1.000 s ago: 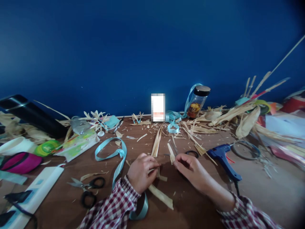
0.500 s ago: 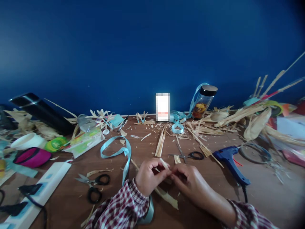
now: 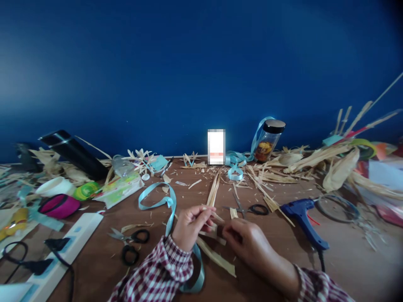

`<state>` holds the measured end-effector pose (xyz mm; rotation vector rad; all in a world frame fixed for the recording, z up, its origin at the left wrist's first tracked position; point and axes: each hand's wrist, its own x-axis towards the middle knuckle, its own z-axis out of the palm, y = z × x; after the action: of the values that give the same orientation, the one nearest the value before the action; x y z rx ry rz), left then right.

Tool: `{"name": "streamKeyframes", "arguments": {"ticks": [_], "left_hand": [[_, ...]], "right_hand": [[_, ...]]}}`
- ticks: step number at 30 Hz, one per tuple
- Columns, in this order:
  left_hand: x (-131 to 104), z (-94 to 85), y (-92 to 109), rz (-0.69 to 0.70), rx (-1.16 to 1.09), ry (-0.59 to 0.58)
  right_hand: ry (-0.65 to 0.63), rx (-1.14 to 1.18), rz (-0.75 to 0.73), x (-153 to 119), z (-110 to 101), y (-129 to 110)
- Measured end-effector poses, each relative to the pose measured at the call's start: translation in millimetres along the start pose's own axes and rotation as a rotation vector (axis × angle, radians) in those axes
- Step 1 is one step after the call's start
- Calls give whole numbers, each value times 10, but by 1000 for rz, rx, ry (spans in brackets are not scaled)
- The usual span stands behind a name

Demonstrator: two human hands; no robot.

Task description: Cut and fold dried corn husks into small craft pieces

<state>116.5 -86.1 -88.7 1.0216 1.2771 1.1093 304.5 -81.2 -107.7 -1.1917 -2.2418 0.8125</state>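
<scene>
My left hand (image 3: 192,226) pinches a small pale strip of corn husk (image 3: 218,217) between thumb and fingers, above the middle of the brown table (image 3: 176,264). Beside it, a short gap to the right, my right hand (image 3: 253,243) has its fingers curled together; what they hold, if anything, is hidden. Beneath the hands lies a longer husk strip (image 3: 217,258). Just beyond the right fingers are open scissors (image 3: 242,208) with black handles and a short husk piece (image 3: 233,213). Light blue ribbon (image 3: 171,203) curls past the left wrist and partly under the sleeve.
A second pair of scissors (image 3: 129,243) and a white power strip (image 3: 67,251) lie left. To the right are a blue glue gun (image 3: 304,220) and a wire coil (image 3: 336,207). A jar (image 3: 267,140), black flask (image 3: 75,155) and husk heaps (image 3: 327,161) line the wall.
My hands have come apart: the left keeps the husk strip, while the right has let its fingers draw off a little. The view has shifted slightly to the left.
</scene>
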Motion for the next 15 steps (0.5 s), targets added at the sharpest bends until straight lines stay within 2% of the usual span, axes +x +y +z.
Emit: {"name": "streamKeyframes", "arguments": {"ticks": [4,7,9,12,15], "left_hand": [[102,-198,188,57,116,97],[350,-321,319,97,338,241],[572,-362,366,85,403,274],[890,-391,342,66,487,308],[1082,-419,267,33,565,348]], "right_hand": [[-38,-77,-92,-30,12,-12],[-63,-89,-115,-36,-5,-25],[-56,-90,-123,-38,-16,-19],[-48,-97,-126,-37,-23,3],[-42,-111,-127,-33,-25,20]]}}
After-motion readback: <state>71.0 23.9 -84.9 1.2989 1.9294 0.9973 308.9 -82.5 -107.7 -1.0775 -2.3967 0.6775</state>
